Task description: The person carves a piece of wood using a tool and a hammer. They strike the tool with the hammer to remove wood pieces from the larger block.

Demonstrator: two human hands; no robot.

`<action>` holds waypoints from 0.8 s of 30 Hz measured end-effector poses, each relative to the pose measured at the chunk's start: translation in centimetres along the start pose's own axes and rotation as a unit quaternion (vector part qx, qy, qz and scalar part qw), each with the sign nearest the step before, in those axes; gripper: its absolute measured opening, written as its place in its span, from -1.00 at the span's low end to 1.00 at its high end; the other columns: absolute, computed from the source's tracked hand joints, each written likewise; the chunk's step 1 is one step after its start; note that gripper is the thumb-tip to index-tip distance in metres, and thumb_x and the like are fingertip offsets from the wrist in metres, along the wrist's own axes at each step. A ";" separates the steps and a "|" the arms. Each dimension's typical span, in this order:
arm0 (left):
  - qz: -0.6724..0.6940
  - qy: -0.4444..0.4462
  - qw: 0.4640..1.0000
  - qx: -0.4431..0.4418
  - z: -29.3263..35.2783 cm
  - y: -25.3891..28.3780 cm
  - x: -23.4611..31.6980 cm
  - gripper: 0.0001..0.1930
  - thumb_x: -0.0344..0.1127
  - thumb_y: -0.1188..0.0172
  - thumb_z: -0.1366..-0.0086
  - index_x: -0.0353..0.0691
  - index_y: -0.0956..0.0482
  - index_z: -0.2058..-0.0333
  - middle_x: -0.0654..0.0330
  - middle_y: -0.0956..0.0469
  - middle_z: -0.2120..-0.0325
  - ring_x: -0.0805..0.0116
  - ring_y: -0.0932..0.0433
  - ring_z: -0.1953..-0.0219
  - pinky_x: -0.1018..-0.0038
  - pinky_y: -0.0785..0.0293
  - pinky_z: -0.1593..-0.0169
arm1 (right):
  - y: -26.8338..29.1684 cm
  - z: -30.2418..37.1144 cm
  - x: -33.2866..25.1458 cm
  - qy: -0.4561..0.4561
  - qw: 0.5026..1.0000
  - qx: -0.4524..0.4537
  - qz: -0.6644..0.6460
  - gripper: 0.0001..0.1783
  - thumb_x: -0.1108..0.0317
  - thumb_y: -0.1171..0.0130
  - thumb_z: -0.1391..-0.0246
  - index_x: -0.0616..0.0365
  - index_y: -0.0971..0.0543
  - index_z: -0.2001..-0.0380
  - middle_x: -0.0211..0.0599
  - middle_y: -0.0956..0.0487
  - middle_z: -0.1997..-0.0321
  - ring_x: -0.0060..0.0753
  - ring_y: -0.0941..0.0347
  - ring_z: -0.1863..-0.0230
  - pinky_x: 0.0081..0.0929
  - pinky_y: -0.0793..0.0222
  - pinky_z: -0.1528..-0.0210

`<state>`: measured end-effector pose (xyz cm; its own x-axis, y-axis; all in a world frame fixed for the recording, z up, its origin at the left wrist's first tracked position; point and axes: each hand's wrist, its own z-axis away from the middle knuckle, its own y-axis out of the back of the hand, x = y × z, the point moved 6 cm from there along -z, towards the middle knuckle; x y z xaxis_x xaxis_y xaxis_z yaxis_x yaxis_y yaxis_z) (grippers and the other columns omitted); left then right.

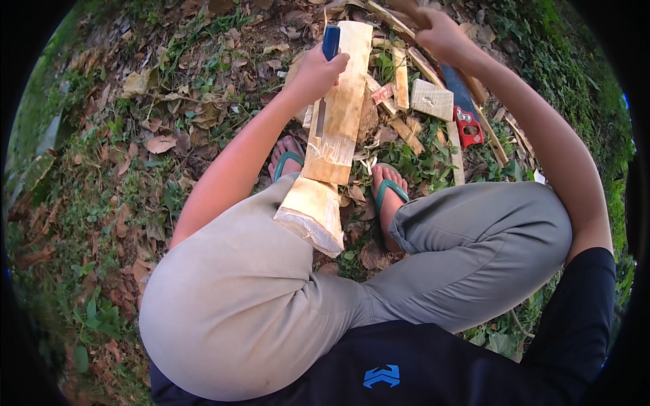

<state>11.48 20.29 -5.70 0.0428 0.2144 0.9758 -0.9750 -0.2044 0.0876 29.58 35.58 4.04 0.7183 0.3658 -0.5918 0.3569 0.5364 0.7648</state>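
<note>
Currently, the left arm is slanting up from about eight o'clock, with the left hand (317, 73) sitting close to twelve o'clock in the view. Its fingers are curling closed around a blue-handled chisel (331, 42), the thumb pressing at the handle's three o'clock side. The chisel's dark, narrow blade (321, 120) is pointing down toward six o'clock and lying along the left edge of a long, pale carved timber (349, 88). That timber is standing at three o'clock from the left fingers, just beside them, and the thumb tip is overlapping its edge. Its far end is aiming at twelve o'clock, while its flared near end is resting on the left leg.

Meanwhile, the right arm is arching up from four o'clock with its elbow bending outward, the right hand (447, 37) hanging at one o'clock. Its fingers are wrapping around a brown wooden piece (409, 12) that is running out at the top edge; their tips are hiding, so the tightness cannot be told. From there the timber is lying at eight o'clock, well apart.

Just short of six o'clock from the right hand, a red-handled saw (467, 128) is lying beside a squarish wooden block (432, 99). Green-strapped sandals (389, 191) are flanking the timber.
</note>
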 end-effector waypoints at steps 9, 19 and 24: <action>-0.005 0.007 1.000 0.002 -0.3 -0.3 0.5 -0.76 -0.19 -0.20 -0.28 -0.20 -0.38 0.29 0.34 -0.43 0.55 0.57 -0.40 0.61 0.55 -0.36 0.51 | 1.1 -0.8 0.3 0.137 0.982 0.049 0.124 -0.45 0.45 -0.03 -0.01 0.23 -0.44 -0.15 -0.04 -0.63 0.24 -0.16 -0.55 0.20 -0.27 -0.42 0.08; -0.022 0.010 1.000 0.001 0.9 0.3 -0.5 -0.79 -0.18 -0.20 -0.29 -0.14 -0.40 0.31 0.39 -0.42 0.64 0.60 -0.38 0.62 0.56 -0.32 0.48 | -0.5 1.3 -2.3 0.004 0.997 -0.004 0.071 -0.52 0.34 -0.21 0.05 0.05 -0.58 -0.02 -0.02 -0.66 0.18 -0.11 -0.60 0.13 -0.24 -0.43 0.08; -0.031 0.000 1.000 -0.001 1.1 -1.2 0.6 -0.78 -0.17 -0.20 -0.29 -0.14 -0.41 0.36 0.38 -0.43 0.64 0.59 -0.37 0.65 0.56 -0.29 0.52 | 0.5 1.1 -2.6 0.062 0.983 -0.057 0.165 -0.60 0.37 -0.20 0.05 0.16 -0.57 0.07 -0.09 -0.65 0.30 -0.22 -0.57 0.26 -0.26 -0.44 0.19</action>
<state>12.95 19.61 -4.97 0.1026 0.2275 0.9684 -0.9709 -0.1887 0.1472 28.48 34.03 6.24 0.7034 0.6194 -0.3486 0.0432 0.4523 0.8908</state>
